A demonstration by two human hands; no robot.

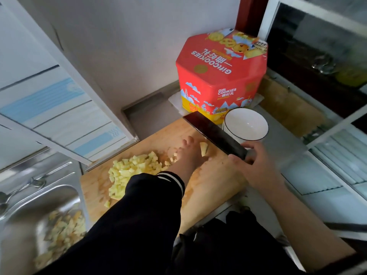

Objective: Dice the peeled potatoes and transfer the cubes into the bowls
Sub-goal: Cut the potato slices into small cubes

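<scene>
Nearest the camera, two forearms are reaching over the near edge of one wooden cutting board [208, 187], the left one in a dark sleeve [139, 215] with white cuff stripes, the right one bare. Toward the board's left side, one loose pile of diced potato cubes [131, 171] is lying, too many to count, with a single stray cube nearer the near-left corner. Past the pile, the left hand [185, 155] is resting on the board with fingers stretched out, holding nothing I can make out, just beside one uncut potato piece [204, 148]. At the board's right edge, the right hand [254, 161] is gripping the handle of one dark cleaver [214, 133], its blade angling toward the far-right corner. Beyond that corner, one white bowl [246, 124] with a dark rim is standing on the counter, nothing showing inside. Behind it, one red cookie tin [220, 76] is sitting against the white wall. Off the board's left, a steel sink [39, 205] is holding yellowish scraps and a spoon [17, 191].
</scene>
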